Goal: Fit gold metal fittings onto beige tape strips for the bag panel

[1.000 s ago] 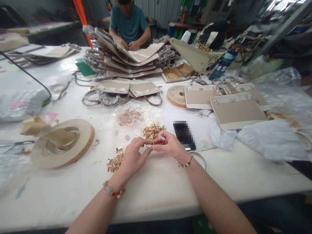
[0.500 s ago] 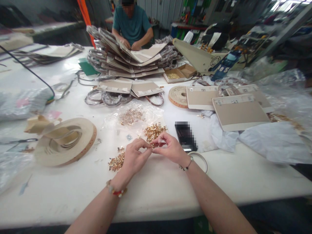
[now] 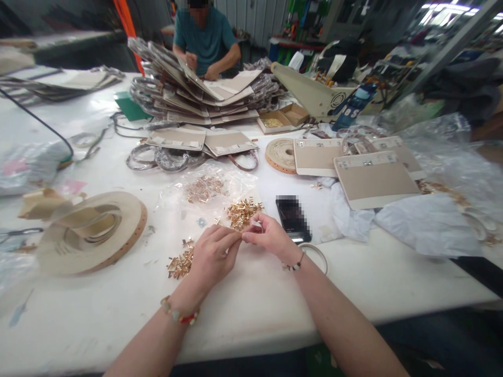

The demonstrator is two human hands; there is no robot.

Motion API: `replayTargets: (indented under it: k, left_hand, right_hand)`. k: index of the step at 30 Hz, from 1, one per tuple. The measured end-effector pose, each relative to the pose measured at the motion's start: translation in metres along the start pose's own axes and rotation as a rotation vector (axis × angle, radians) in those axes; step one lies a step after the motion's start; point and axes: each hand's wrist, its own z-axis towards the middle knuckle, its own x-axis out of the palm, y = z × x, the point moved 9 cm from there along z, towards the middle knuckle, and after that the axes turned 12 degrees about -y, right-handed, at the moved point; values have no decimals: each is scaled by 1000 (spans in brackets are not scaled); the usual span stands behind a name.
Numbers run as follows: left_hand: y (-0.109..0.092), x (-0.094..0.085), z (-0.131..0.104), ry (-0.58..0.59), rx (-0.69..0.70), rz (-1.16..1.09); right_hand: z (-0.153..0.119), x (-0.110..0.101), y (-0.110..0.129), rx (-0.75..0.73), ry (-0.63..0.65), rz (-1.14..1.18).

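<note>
My left hand [image 3: 215,254] and my right hand [image 3: 271,238] meet over the table, both closed in a pinch with fingertips touching. Between them is a small gold metal fitting, now almost wholly covered by the fingers; half a second ago its gold colour showed. Just beyond my fingertips lies a pile of gold metal fittings [image 3: 242,212] with short prongs. A second pile of gold fittings [image 3: 181,262] sits left of my left hand, partly hidden by it. Farther back, a clear plastic bag [image 3: 206,188] holds several more small metal pieces.
A phone [image 3: 293,220] and a ring of tape [image 3: 323,256] lie by my right hand. To the left is a large roll of tan strip [image 3: 92,233]. Stacked bag panels [image 3: 212,112] stand at the back, before a person [image 3: 206,44]. Flat panels [image 3: 375,180] lie right.
The camera view has shifted slightly. My left hand has turned so its back covers more of the pinch, and the small gold piece is less visible. The person opposite has raised one hand.
</note>
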Motion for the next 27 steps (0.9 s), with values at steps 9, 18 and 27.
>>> replayTargets:
  k: [9, 18, 27]
  left_hand:
    - [13, 14, -5, 115, -84, 111]
    - [19, 6, -3, 2, -180, 0]
    - [25, 1, -3, -41, -276, -7]
  right_hand:
    - [-3, 6, 8, -99, 5, -106]
    - [1, -3, 4, 1, -36, 81]
    - [0, -7, 10, 5, -57, 142]
